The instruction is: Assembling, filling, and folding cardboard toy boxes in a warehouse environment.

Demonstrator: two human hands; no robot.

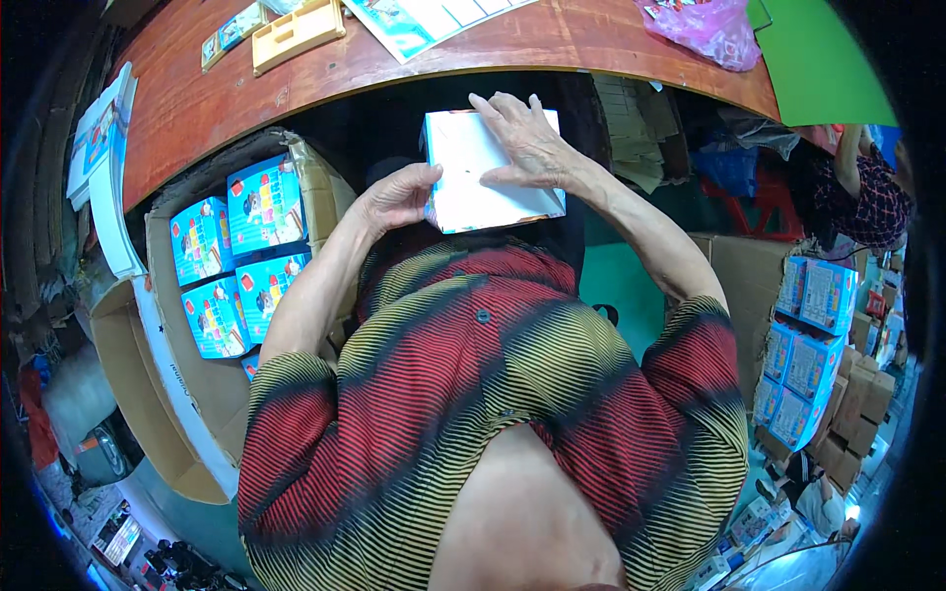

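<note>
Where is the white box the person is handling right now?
In the head view, the white box sits centre-top, just below the wooden table's edge, gripped at its left side by the left hand with the right hand flat on top.

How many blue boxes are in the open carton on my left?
5 show in the carton: two in the top row, two below, and a corner of a fifth under my arm. More may be hidden.

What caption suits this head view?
Both hands, left hand and right hand, hold a white box beside an open carton of blue boxes.
</note>
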